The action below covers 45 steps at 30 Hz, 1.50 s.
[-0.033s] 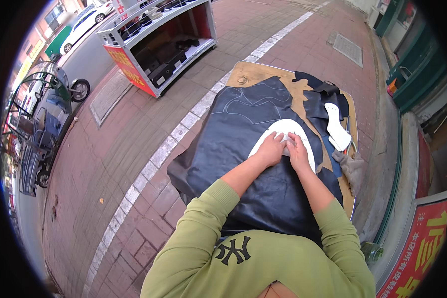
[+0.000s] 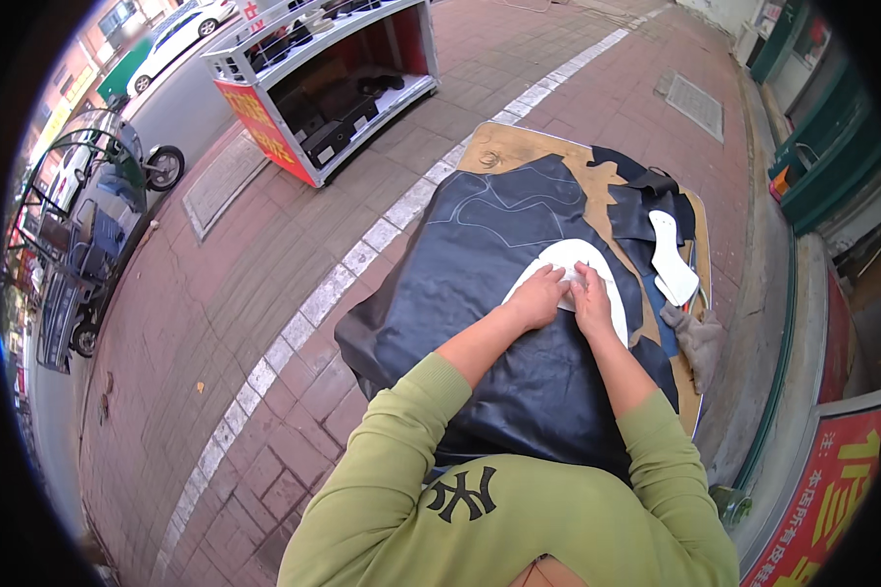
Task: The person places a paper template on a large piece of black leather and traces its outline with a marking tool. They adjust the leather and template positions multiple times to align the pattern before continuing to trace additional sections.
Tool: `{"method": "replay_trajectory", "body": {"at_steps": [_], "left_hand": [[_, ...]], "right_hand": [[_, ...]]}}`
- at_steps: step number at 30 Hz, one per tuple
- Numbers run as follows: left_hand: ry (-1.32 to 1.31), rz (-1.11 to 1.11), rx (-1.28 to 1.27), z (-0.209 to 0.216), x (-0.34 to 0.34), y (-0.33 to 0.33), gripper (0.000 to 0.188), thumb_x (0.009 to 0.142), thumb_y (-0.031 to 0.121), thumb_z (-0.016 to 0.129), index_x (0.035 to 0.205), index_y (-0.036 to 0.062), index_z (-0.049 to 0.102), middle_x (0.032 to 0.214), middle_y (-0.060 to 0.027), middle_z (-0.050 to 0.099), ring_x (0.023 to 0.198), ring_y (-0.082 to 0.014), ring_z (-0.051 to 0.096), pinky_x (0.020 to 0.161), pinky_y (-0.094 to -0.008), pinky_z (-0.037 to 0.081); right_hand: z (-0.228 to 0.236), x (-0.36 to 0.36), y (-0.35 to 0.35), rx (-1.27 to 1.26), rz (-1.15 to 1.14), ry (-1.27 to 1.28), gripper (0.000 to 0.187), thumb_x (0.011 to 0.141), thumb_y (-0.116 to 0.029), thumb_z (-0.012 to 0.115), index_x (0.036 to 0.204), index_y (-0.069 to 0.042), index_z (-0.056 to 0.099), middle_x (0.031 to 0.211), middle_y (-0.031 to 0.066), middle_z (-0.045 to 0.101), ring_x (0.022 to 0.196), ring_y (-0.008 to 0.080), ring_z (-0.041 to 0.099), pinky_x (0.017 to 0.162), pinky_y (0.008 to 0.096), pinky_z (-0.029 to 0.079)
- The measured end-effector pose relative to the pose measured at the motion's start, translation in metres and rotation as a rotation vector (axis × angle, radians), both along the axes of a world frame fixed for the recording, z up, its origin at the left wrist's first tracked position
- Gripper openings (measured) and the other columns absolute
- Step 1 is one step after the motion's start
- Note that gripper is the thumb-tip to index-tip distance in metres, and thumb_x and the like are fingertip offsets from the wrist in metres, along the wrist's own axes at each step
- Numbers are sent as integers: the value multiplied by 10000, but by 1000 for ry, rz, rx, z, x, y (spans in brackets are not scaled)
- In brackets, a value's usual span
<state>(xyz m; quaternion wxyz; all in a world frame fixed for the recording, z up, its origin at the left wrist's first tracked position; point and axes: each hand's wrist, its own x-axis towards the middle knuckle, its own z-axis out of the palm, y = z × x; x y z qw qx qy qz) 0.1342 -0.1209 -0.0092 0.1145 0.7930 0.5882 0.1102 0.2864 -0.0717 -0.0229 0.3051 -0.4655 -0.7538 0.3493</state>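
On the dark leather sheet (image 2: 499, 293) covering the worktop (image 2: 519, 147), we press the white pattern piece (image 2: 568, 259) flat, left hand (image 2: 538, 298) and right hand (image 2: 590, 298) side by side, fingers loosely curled, forearms reaching forward.

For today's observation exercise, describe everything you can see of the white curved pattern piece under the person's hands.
The white curved pattern piece is a flat, thin, arch-shaped sheet, like card or stiff paper, with a rounded top and a long right limb. It lies flat on the dark navy leather hide, which carries pale traced outlines and drapes over the brown wooden board table. The left hand and right hand both press on its middle, hiding part of it.
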Motion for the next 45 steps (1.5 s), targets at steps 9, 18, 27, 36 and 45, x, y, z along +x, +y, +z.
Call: {"method": "replay_trajectory", "body": {"at_steps": [9,18,27,36,45], "left_hand": [[-293,1084,-282,-69,-280,-118,429,957,338,592,1235,15,630,1146,-218,676,1074,-368,644,959,-447,499],[-1760,847,-324,-71,-302,-192,180,918,136,684,1057,21,680,982,-58,727,862,-144,685,810,-282,534],[-1685,858,-176,-42,-290,-186,208,942,141,640,1100,7,667,1054,-57,711,983,-154,648,936,-290,468],[-1612,856,-205,-47,-299,-183,140,964,165,610,997,37,655,966,-32,696,926,-150,636,903,-304,469],[-1560,1039,-90,-54,-297,-177,153,948,178,630,938,30,669,909,-43,689,864,-163,630,834,-310,489]], "right_hand": [[-16,-17,-4,282,39,-602,627,890,-389,653,1385,-50,470,1502,175,424,1424,341,327,1177,551,178],[-20,-18,-2,341,44,-586,605,889,-402,654,1350,-44,492,1485,200,434,1408,364,348,1159,579,195],[-12,33,-2,282,-56,-38,475,896,-240,695,1275,-9,526,1246,206,591,1160,384,555,970,409,442],[15,268,-106,158,-729,-441,365,857,-224,704,1163,-54,601,1107,106,624,982,303,615,871,402,487],[29,241,-151,17,-680,-649,411,845,-330,731,1133,-64,608,1087,113,648,969,333,638,792,455,498]]}}
